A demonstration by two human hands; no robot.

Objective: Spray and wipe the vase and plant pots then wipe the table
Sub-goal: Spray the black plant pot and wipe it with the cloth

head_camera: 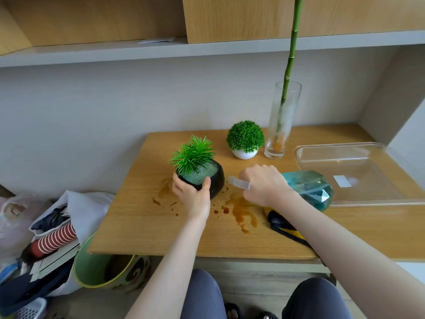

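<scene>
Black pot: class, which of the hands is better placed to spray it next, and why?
Right. The right hand holds the spray bottle, nozzle towards the black pot; the left hand grips that pot.

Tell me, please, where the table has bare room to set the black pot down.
Free: the back-left corner behind the black pot, and the front-left table edge. Crowded: centre, with brown spills, cloth, spray bottle and both hands.

**Pots, vase, bottle and cloth on the stained desk**

The black pot (pixel 215 183) with spiky green leaves stood upright near the desk's (pixel 142 226) middle. Behind it sat the white pot (pixel 244 154) under a round green ball, just beside the tall glass vase (pixel 279 134) holding one stalk. The teal spray bottle (pixel 310 189) pointed left above brown spills (pixel 243 212); a yellow-and-dark cloth (pixel 282 224) lay crumpled beneath.
</scene>
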